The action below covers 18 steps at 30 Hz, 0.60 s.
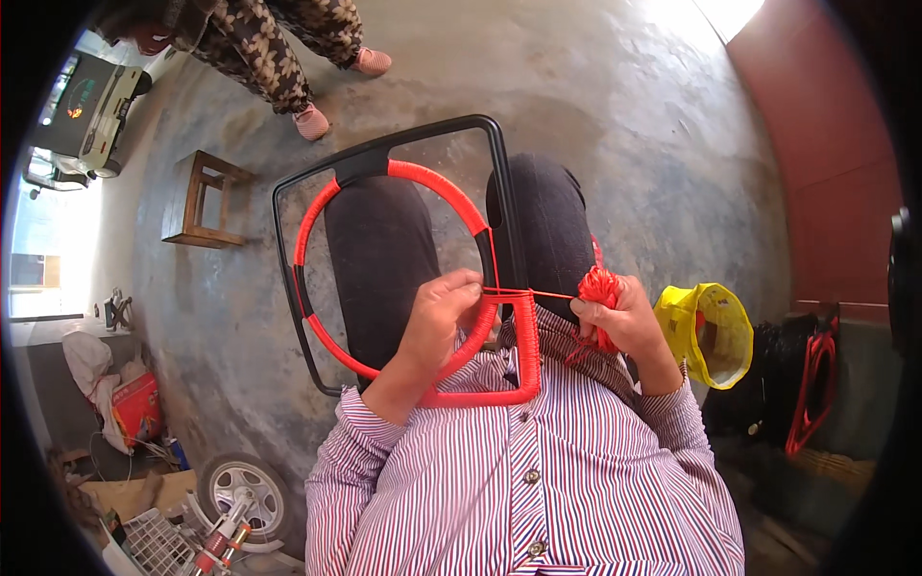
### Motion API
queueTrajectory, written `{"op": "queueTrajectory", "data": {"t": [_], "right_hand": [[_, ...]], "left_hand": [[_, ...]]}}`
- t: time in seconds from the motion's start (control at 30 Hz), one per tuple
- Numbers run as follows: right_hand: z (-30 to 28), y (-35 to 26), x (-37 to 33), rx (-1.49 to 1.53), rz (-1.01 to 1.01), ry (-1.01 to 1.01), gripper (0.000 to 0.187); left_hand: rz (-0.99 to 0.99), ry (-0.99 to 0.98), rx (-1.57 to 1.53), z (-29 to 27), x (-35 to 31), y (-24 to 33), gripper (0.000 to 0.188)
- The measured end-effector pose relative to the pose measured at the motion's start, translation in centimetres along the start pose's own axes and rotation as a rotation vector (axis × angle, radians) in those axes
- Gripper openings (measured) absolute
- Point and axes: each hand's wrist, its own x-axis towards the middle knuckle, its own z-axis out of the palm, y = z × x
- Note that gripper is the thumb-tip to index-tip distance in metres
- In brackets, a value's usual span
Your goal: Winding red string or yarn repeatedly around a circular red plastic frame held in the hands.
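Cord (552, 294) could slacken and unwind if the left grip (444, 309), pinching the frame (483, 252), or right grip (626, 317), clutching the red bundle (599, 286), slips.

Striped, buttoned long-sleeved shirt (432, 480) over dark trousers (545, 216).

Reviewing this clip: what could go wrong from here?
The straight-drawn red strand could slacken if the right hand eases off, perhaps loosening nearby red wraps. The bunched cord in that hand might tangle. The black frame, resting across the person's thighs, could tilt if they shift.
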Motion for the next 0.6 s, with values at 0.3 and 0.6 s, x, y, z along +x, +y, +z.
{"op": "queueTrajectory", "data": {"t": [0.3,0.6], "right_hand": [[0.7,0.3,-0.3,0.118,-0.036,0.144,0.021],[2.2,0.4,-2.7,0.076,-0.025,0.206,0.019]], "left_hand": [[-0.058,-0.077,0.012,0.1,-0.6,0.1,0.012],[-0.111,-0.104,-0.02,0.8,-0.7,0.3,0.029]]}}
